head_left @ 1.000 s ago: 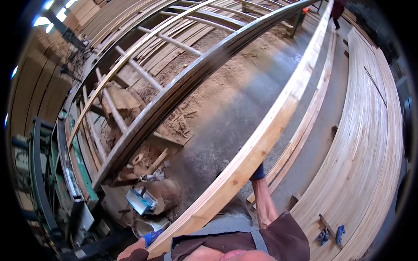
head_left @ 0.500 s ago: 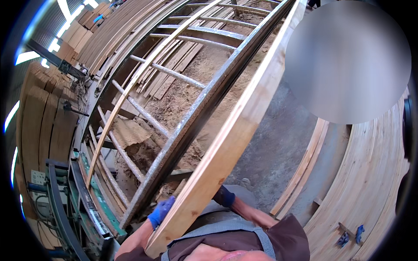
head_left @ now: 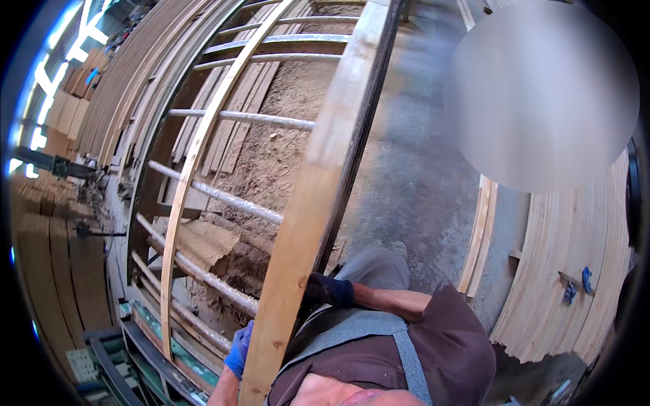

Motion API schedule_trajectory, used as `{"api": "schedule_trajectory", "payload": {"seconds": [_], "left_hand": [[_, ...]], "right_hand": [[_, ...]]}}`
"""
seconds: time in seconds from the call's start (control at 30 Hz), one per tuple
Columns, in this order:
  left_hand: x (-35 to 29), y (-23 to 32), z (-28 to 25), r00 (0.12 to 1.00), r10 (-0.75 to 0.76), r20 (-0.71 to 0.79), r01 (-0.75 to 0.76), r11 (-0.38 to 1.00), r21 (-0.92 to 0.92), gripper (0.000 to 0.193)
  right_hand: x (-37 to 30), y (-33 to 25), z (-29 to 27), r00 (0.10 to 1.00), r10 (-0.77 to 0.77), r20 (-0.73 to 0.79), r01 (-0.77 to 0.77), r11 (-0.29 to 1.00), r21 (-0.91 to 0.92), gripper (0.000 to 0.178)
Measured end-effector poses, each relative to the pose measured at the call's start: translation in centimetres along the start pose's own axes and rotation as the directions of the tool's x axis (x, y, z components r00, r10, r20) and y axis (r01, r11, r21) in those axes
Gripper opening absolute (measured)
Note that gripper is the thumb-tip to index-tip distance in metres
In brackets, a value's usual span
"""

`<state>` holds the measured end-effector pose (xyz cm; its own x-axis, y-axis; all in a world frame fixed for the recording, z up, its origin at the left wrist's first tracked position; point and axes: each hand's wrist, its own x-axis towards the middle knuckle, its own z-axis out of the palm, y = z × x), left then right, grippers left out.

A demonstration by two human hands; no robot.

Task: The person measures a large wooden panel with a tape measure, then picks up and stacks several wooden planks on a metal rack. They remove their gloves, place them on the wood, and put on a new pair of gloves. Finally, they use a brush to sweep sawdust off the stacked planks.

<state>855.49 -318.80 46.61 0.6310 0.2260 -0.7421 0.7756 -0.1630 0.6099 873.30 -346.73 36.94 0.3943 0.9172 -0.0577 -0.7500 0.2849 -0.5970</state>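
Observation:
A long, thick wooden plank (head_left: 290, 250) runs from my waist toward the far end, lying along or just over the near rail of a metal roller frame (head_left: 359, 128). My left hand (head_left: 238, 350), in a blue glove, grips the plank's left edge near its close end. On the opposite edge, a little farther along, my right hand (head_left: 330, 291) in a dark glove holds the plank; its fingertips are partly hidden by the wood. Left of the plank, a thin, slightly bowed wooden strip (head_left: 181, 196) rests across the frame's metal rollers (head_left: 237, 201).
Green machinery (head_left: 145, 331) stands at the lower left, with stacked boards (head_left: 57, 271) beyond. Sawdust and loose boards (head_left: 233, 128) lie beneath the rollers. To the right, two narrow strips (head_left: 479, 237) lie on the floor beside a broad board stack (head_left: 562, 271) with blue gloves (head_left: 586, 279) on it.
The plank has shifted left in view, from beside the frame to over its near rail. Both hands have moved with it, still gripping. My view has turned somewhat.

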Motion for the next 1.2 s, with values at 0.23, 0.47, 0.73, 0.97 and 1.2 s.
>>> {"api": "schedule_trajectory", "payload": {"seconds": [0.23,0.47,0.73,0.97,1.2], "left_hand": [[7.9,-1.1,-2.4,0.982,-0.112,0.155,0.133,0.982,-0.135,0.047],[8.1,3.7,-2.1,0.996,0.059,0.065,-0.086,0.787,0.611,0.045],[-4.7,14.7,-4.7,0.509,0.810,-0.293,-0.622,0.581,0.524,0.007],[-6.3,13.6,9.0,0.712,0.474,-0.517,-0.391,0.880,0.269,0.045],[5.4,10.9,15.3,0.615,0.352,-0.706,0.055,0.873,0.484,0.048]], "right_hand": [[1.1,-10.9,-0.2,0.981,0.022,-0.191,-0.188,0.313,-0.931,0.040],[5.9,-28.0,9.7,0.906,-0.301,0.298,0.150,-0.430,-0.890,0.056],[10.2,-20.7,4.9,0.933,-0.049,0.357,0.262,-0.587,-0.766,0.047],[13.6,-21.8,4.8,0.825,0.136,0.549,0.521,-0.558,-0.646,0.047],[29.0,-18.8,-5.1,0.792,0.262,0.552,0.611,-0.328,-0.721,0.032]]}}
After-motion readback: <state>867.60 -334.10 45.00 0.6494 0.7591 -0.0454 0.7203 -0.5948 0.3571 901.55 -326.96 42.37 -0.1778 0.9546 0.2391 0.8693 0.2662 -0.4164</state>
